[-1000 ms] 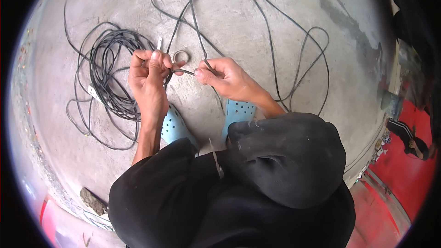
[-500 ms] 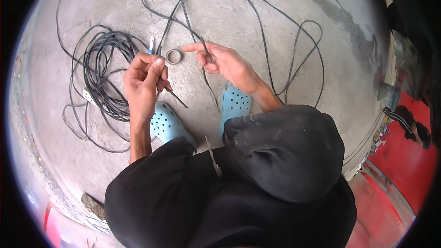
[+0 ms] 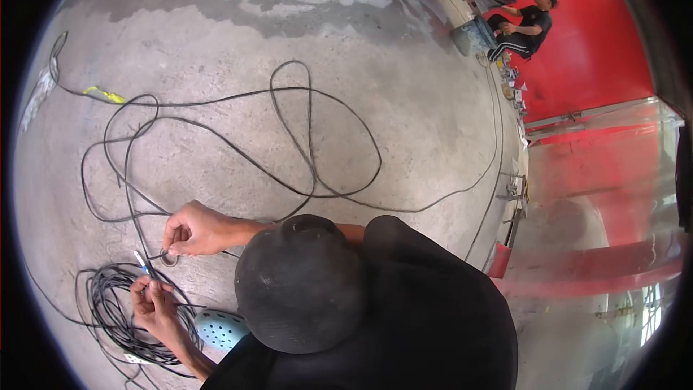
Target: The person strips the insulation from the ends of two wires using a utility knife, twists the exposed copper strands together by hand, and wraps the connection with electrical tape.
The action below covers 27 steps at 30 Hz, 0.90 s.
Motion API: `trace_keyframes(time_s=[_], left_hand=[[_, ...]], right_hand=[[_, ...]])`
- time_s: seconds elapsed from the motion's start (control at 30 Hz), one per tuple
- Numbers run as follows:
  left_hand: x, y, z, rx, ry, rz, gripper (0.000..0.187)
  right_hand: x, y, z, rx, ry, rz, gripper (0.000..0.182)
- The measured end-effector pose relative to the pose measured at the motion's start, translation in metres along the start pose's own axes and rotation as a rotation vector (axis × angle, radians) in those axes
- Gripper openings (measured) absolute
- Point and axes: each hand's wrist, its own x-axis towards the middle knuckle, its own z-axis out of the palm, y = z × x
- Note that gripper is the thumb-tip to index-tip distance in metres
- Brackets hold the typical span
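My left hand (image 3: 154, 310) is closed in a pinch, thumb against fingers, on a black cable just below a small blue-and-white tool (image 3: 141, 263) lying on the floor. Above it, my right hand (image 3: 196, 230) has thumb and fingertips pressed together on a length of black cable (image 3: 137, 227). Right under those fingertips a roll of tape (image 3: 170, 261) lies on the concrete, partly covered by the hand. A thick coil of black cable (image 3: 108, 310) rests beside and behind my left hand. One light-blue clog (image 3: 220, 328) shows near my left forearm.
Loose loops of cable (image 3: 310, 144) spread over the concrete floor (image 3: 433, 130). A yellow strip (image 3: 105, 94) lies at the left. A person (image 3: 530, 25) in dark clothes sits by the red wall (image 3: 595, 36), near small items along the floor's edge. A white power strip (image 3: 135, 358) lies by the coil.
The view has swung to the right, bringing the red wall and the person further into sight. My right hand's pointing finger has folded into a pinch, and the hand is now by the tape roll.
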Motion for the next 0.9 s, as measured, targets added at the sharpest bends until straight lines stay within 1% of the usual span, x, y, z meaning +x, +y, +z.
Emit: trace_keyframes(time_s=[0.07, 0.1, 0.2, 0.23, 0.27, 0.3, 0.33, 0.37, 0.4, 0.43, 0.53, 0.63, 0.73, 0.83, 0.9], left_hand=[[0.001, -0.008, -0.003, 0.021, -0.102, 0.038, 0.011], [-0.001, -0.005, -0.002, 0.007, -0.117, 0.009, 0.01], [-0.004, -0.001, 0.005, 0.025, -0.11, 0.017, 0.011], [-0.007, 0.002, 0.007, 0.019, -0.067, -0.018, 0.011], [-0.006, -0.002, 0.005, 0.05, -0.06, 0.015, 0.011], [-0.007, -0.003, 0.002, 0.047, -0.052, -0.01, 0.011], [-0.009, 0.007, 0.003, 0.057, -0.072, -0.039, 0.011], [-0.011, 0.014, 0.006, 0.051, -0.064, -0.07, 0.01], [-0.009, 0.005, 0.006, 0.051, -0.066, 0.001, 0.01], [-0.008, 0.005, 0.004, 0.029, -0.077, -0.036, 0.01], [-0.006, 0.005, 0.002, -0.036, -0.133, -0.106, 0.012], [-0.006, 0.002, 0.003, -0.068, -0.135, -0.096, 0.012], [-0.006, 0.007, 0.004, -0.068, -0.1, -0.097, 0.016], [-0.004, 0.01, 0.005, -0.099, -0.093, -0.137, 0.017], [-0.003, 0.004, 0.003, -0.106, -0.139, -0.156, 0.016]], right_hand=[[-0.001, 0.006, -0.003, -0.096, 0.021, -0.102, 0.012], [0.0, 0.009, -0.001, -0.138, 0.026, -0.15, 0.012], [-0.004, 0.003, 0.0, -0.18, 0.043, -0.108, 0.014], [-0.003, 0.007, 0.0, -0.192, 0.055, -0.122, 0.012], [-0.003, 0.008, 0.0, -0.185, 0.052, -0.126, 0.012], [-0.001, 0.014, 0.001, -0.076, 0.05, -0.133, 0.012], [0.001, 0.022, 0.003, -0.04, 0.061, -0.104, 0.012], [0.0, 0.015, 0.002, -0.036, 0.036, -0.032, 0.012], [0.0, 0.018, 0.002, 0.004, 0.024, -0.001, 0.014], [0.0, 0.017, 0.002, 0.0, 0.017, 0.003, 0.014], [0.0, 0.009, 0.001, -0.073, -0.009, 0.066, 0.015], [0.0, 0.002, 0.002, -0.121, -0.025, 0.113, 0.016], [0.001, 0.0, 0.002, -0.144, -0.036, 0.12, 0.017], [0.001, 0.002, 0.004, -0.135, -0.063, 0.124, 0.017], [0.002, 0.005, 0.006, -0.131, -0.078, 0.105, 0.016]])
